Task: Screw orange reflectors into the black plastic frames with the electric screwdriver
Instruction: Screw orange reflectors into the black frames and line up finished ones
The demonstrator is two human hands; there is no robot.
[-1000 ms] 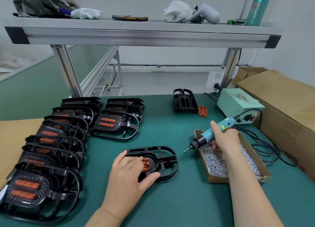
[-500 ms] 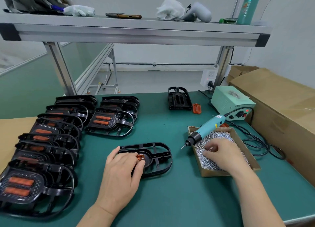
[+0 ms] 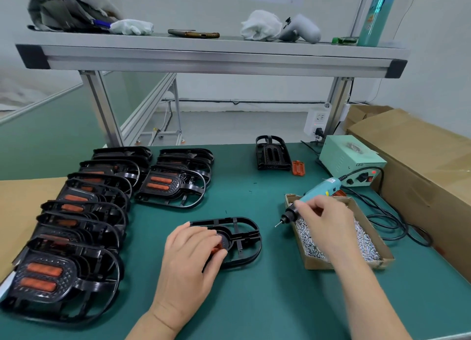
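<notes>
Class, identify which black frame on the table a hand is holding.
The lone frame mid-table, under the left hand; the others sit untouched, stacked at left or by the far edge.

One screwdriver (image 3: 323, 189), one screw box (image 3: 344, 264), one power unit (image 3: 346, 158), one phone (image 3: 193, 33).

The word "LED" is showing on the front face of the pale green power box (image 3: 341, 158) by the desk's (image 3: 254, 194) far right corner; nothing else is reading clearly.
</notes>
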